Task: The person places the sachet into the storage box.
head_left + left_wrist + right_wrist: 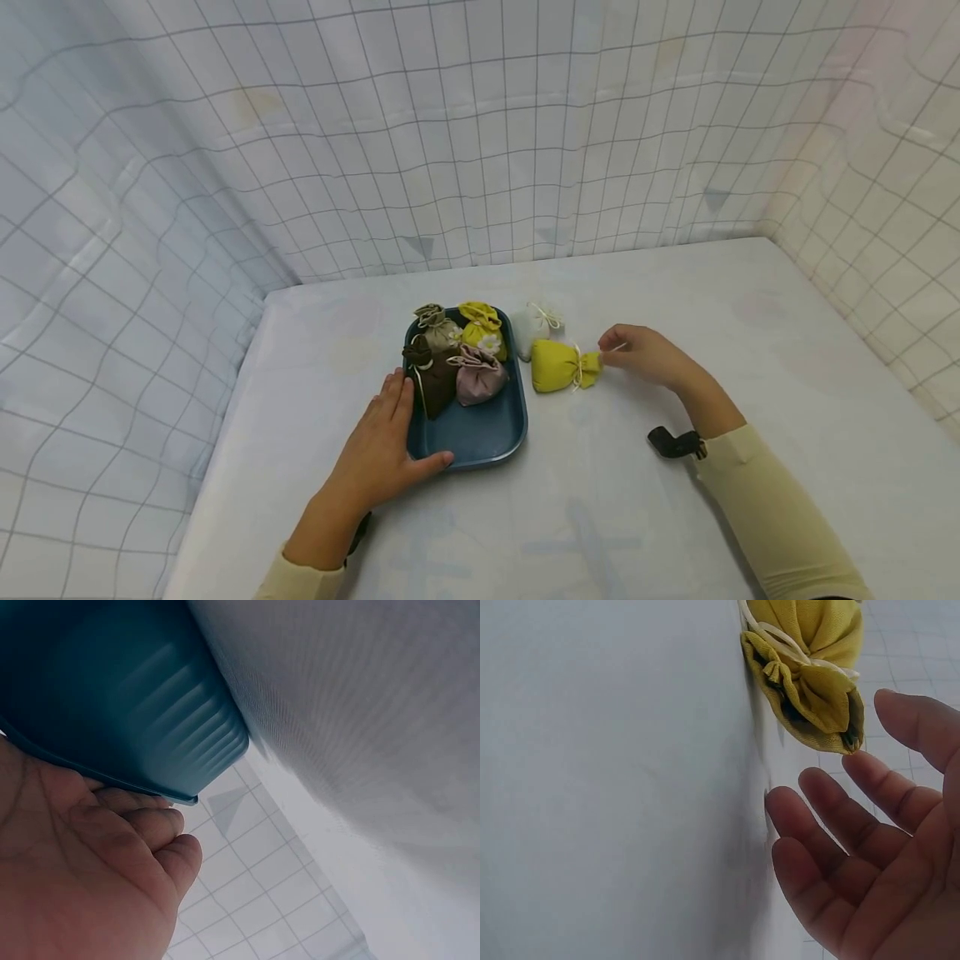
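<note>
My left hand (382, 446) rests against the left side of a dark blue tray (480, 442), fingers stretched along the rim and thumb at its near edge. In the left wrist view its fingers touch the tray's rim (112, 780). My right hand (648, 358) is beside the gathered end of a yellow drawstring pouch (553, 365), which lies on the table right of the tray. The right wrist view shows thumb and fingers apart, with the index fingertip close to or touching the pouch's edge (817, 735); nothing is gripped.
Inside the tray's far part sit a brown pouch (437, 385), a mauve pouch (482, 379), an olive-beige pouch (438, 329) and another yellow pouch (483, 333). A white pouch (528, 329) lies behind the yellow one. White grid-patterned curtains (487, 150) surround the white-covered table (675, 292).
</note>
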The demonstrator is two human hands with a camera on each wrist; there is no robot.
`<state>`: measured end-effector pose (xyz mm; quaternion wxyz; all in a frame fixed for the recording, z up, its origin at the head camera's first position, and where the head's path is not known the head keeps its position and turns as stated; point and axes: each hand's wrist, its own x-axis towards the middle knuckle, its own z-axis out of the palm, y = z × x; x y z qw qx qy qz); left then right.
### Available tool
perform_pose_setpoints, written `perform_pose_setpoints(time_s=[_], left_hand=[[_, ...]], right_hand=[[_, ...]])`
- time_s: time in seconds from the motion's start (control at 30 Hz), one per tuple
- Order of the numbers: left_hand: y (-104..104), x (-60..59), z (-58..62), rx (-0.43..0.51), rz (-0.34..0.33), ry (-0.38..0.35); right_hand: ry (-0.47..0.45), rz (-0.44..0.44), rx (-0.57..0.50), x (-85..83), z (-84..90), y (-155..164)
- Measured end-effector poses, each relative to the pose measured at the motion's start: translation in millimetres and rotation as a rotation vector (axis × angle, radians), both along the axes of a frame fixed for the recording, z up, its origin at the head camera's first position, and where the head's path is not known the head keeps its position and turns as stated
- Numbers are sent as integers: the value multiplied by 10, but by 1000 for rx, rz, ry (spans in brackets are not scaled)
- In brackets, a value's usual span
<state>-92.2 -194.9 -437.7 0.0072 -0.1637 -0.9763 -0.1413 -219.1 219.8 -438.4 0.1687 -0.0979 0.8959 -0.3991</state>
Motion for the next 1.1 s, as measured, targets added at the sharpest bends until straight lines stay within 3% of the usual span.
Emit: perform_pose_setpoints(time_s=[0.77,1.1], left_hand=[[0,-12,-33,0,6,1],[2,-3,-19,4,7,-2]], right_hand=[[-3,59,15,20,-89,-101],[-3,23,-68,39,-44,-161]])
